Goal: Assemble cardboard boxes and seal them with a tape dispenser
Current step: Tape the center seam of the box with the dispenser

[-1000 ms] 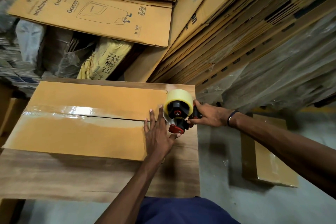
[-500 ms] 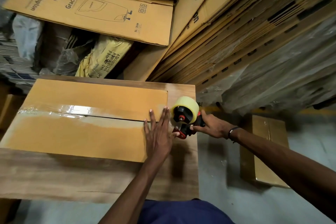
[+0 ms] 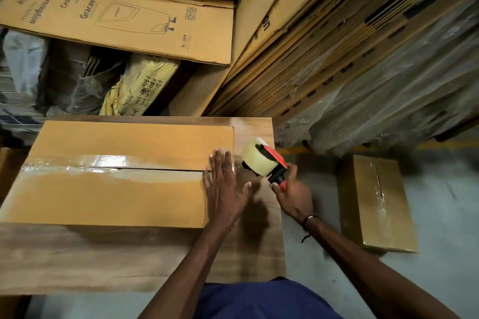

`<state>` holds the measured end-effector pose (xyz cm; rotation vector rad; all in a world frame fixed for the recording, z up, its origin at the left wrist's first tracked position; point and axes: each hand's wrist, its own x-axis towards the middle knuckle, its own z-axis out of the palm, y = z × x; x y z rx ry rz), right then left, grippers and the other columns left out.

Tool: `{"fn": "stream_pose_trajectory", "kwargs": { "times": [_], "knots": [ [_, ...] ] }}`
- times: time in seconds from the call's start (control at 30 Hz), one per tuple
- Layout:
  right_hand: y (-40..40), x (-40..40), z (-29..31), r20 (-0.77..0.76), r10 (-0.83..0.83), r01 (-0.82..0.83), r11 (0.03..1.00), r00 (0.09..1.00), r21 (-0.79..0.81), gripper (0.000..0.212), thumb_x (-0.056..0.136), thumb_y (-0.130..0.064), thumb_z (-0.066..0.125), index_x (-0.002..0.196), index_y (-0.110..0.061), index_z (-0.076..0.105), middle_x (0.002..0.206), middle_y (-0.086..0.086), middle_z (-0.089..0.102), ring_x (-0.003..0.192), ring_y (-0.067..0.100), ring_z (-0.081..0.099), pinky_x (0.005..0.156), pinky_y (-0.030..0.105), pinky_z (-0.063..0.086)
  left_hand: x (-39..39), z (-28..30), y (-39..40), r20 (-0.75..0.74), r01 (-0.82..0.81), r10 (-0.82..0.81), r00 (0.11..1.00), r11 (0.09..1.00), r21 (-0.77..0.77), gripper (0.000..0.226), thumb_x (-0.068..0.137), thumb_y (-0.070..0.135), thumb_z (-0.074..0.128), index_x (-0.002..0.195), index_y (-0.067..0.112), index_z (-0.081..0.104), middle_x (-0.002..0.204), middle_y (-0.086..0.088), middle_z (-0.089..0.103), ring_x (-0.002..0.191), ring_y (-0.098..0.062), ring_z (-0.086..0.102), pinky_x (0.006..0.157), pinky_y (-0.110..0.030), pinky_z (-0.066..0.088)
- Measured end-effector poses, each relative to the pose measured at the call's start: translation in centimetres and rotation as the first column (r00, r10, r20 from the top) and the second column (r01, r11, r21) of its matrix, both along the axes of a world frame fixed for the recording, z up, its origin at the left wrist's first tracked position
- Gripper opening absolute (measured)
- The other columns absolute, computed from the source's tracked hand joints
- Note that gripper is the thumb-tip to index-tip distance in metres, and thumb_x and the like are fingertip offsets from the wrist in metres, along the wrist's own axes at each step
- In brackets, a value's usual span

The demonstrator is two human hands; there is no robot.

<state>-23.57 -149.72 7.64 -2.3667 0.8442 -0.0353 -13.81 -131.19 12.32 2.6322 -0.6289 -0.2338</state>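
A closed cardboard box [image 3: 103,197] lies on a wooden table [image 3: 103,259]. Clear tape [image 3: 77,163] covers the left part of its centre seam; the right part of the seam shows as a dark gap. My left hand [image 3: 224,186] lies flat with spread fingers on the box's right end, over the seam. Just right of the box, my right hand [image 3: 293,193] grips the handle of a red and black tape dispenser [image 3: 264,160] with a roll of clear tape. The dispenser is tilted and held off the box, past its right edge.
A sealed cardboard box [image 3: 375,202] lies on the grey floor to the right. Flat printed cartons [image 3: 116,15] and leaning stacks of cardboard sheets [image 3: 337,41], partly wrapped in plastic, fill the back. A yellow sack [image 3: 140,88] sits behind the table.
My right hand has drawn the dispenser down and to the right, off the box's end, and tilted it. My left hand stays flat on the box's right end.
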Motion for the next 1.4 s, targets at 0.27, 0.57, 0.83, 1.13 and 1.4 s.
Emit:
{"fn": "stream_pose_trajectory", "kwargs": {
  "times": [0.27, 0.57, 0.83, 1.13, 1.4],
  "knots": [
    [6.9, -3.1, -5.2, 0.057, -0.154, 0.15, 0.986, 0.986, 0.069, 0.071, 0.098, -0.015, 0.058, 0.158, -0.02, 0.021, 0.137, 0.017, 0.056, 0.104, 0.042, 0.065, 0.076, 0.052, 0.057, 1.1, 0.4, 3.3, 0.054, 0.17, -0.172, 0.984, 0.984, 0.049, 0.11, 0.079, 0.054, 0.067, 0.165, 0.024, 0.005, 0.174, -0.004, -0.006, 0.16, -0.021, -0.006, 0.129, -0.044, 0.009],
    [13.9, -3.3, -6.7, 0.071, -0.362, 0.354, 0.929, 0.929, 0.108, 0.074, 0.095, -0.012, 0.053, 0.16, -0.022, 0.019, 0.13, 0.023, 0.055, 0.108, 0.046, 0.058, 0.088, 0.054, 0.052, 2.2, 1.5, 7.9, 0.042, 0.215, -0.217, 0.975, 0.976, 0.037, 0.113, 0.069, 0.044, 0.066, 0.164, 0.014, 0.014, 0.174, -0.004, 0.002, 0.16, -0.022, -0.002, 0.128, -0.043, 0.011],
    [17.9, -2.5, -7.7, 0.033, -0.39, 0.383, 0.916, 0.92, 0.12, 0.066, 0.095, -0.006, 0.054, 0.15, -0.03, 0.028, 0.125, 0.017, 0.054, 0.109, 0.044, 0.052, 0.086, 0.055, 0.049, 2.3, 1.2, 10.2, 0.027, 0.275, -0.279, 0.96, 0.956, 0.104, 0.11, 0.071, 0.044, 0.064, 0.164, 0.012, 0.012, 0.174, -0.005, -0.005, 0.16, -0.021, -0.006, 0.129, -0.042, 0.008],
    [18.0, -3.2, -6.7, 0.008, -0.378, 0.369, 0.907, 0.926, 0.206, 0.08, 0.088, -0.003, 0.069, 0.147, -0.035, 0.026, 0.12, 0.013, 0.051, 0.104, 0.044, 0.057, 0.077, 0.041, 0.045, 2.6, 1.2, 10.7, 0.044, 0.304, -0.31, 0.95, 0.947, 0.105, 0.107, 0.072, 0.044, 0.059, 0.164, 0.01, 0.014, 0.174, -0.007, -0.005, 0.16, -0.021, -0.007, 0.129, -0.043, 0.005],
    [18.8, -2.7, -2.1, 0.025, -0.509, 0.51, 0.86, 0.86, -0.02, 0.065, 0.075, -0.015, 0.064, 0.137, -0.022, 0.043, 0.125, 0.013, 0.042, 0.109, 0.041, 0.054, 0.09, 0.046, 0.052, 4.0, 1.4, 12.1, 0.067, 0.397, -0.401, 0.914, 0.915, 0.067, 0.088, 0.09, 0.06, 0.044, 0.163, 0.017, 0.02, 0.174, -0.004, 0.004, 0.16, -0.021, 0.003, 0.128, -0.045, 0.013]
  ]
}}
